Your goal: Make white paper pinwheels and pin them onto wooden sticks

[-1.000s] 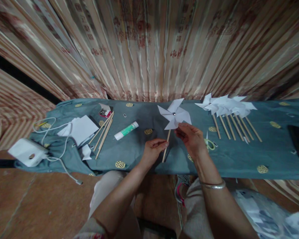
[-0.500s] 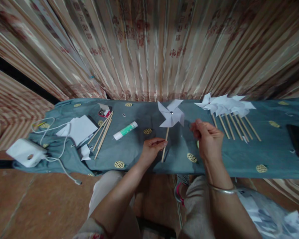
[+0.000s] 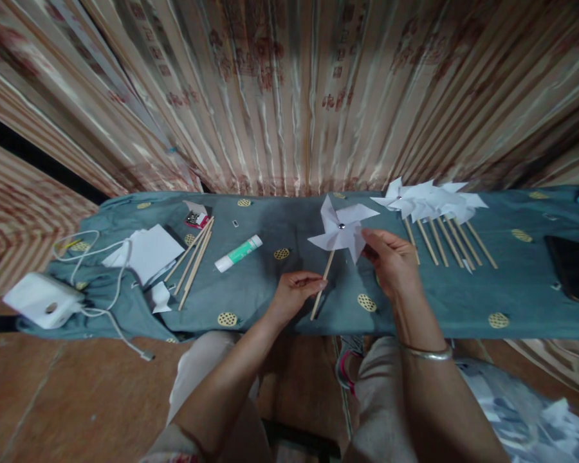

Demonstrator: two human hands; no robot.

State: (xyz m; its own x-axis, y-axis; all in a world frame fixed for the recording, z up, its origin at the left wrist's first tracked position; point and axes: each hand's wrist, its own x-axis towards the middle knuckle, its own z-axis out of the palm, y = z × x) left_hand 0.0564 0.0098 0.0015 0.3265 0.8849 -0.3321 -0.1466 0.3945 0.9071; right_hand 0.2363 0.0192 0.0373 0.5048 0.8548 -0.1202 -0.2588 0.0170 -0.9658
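A white paper pinwheel (image 3: 341, 238) with a shiny pin at its centre stands tilted above the cloth. My left hand (image 3: 296, 296) pinches its wooden stick (image 3: 327, 267) between thumb and fingers, partway down. On the other side, my right hand (image 3: 393, 260) has its thumb and curled fingers at the edge of the lower right blade, seemingly gripping it; the exact contact is partly hidden. To the right, several finished pinwheels (image 3: 434, 200) lie overlapping in a row, their sticks pointing toward me.
Left on the patterned cloth (image 3: 265, 296) lie a glue stick (image 3: 238, 253), loose wooden sticks (image 3: 195, 267), a small box of pins (image 3: 196, 217), white paper sheets (image 3: 154, 251) and a white charger (image 3: 45, 301) with cables. A dark phone (image 3: 572, 267) lies at the right edge.
My right hand has moved left from beside the pinwheel to its blade. The pinwheel head has turned, and its stick leans more to the right. The view has shifted slightly.
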